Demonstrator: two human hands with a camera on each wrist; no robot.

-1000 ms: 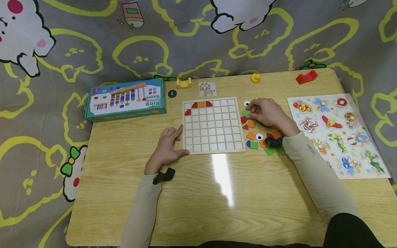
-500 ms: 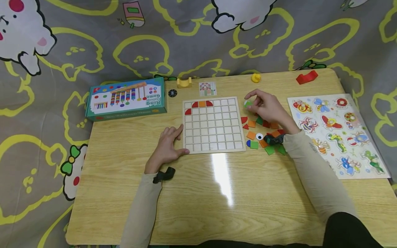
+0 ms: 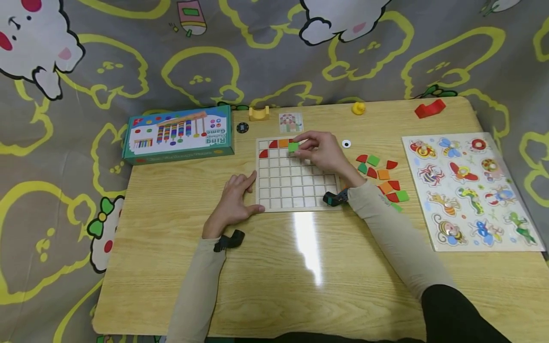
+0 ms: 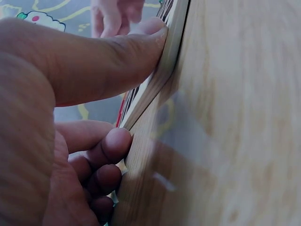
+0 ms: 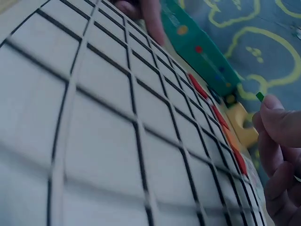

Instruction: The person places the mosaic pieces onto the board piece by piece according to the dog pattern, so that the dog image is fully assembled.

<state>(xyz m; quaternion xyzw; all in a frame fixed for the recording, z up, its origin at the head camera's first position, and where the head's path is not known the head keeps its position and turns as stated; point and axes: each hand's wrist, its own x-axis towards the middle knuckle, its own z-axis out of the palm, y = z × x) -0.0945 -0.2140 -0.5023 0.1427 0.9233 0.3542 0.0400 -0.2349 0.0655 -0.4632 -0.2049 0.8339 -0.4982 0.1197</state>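
A wooden grid board [image 3: 285, 186] lies on the table. Red quarter-round tiles [image 3: 263, 153] and an orange square tile [image 3: 283, 143] sit in its far-left cells. Over the far rows, my right hand [image 3: 321, 151] pinches a green square tile [image 3: 293, 147] between thumb and fingertips. In the right wrist view only a small edge of the green tile [image 5: 260, 96] shows past the thumb. My left hand [image 3: 233, 202] rests at the board's near-left corner, thumb against the near edge and index finger along the left edge. The left wrist view shows the thumb [image 4: 117, 61] pressing the board's side.
Loose coloured tiles [image 3: 373, 160] and an eye tile [image 3: 346, 143] lie right of the board. Farther right is an insect puzzle board [image 3: 506, 243]. Behind stand a game box [image 3: 177, 128], black chip [image 3: 242, 127], yellow block [image 3: 259, 113], picture card [image 3: 291, 122], duck [image 3: 358, 108] and red block [image 3: 430, 109].
My right hand picked up the green tile from the loose tiles and carried it left over the board's far rows. My left hand stays at the corner.
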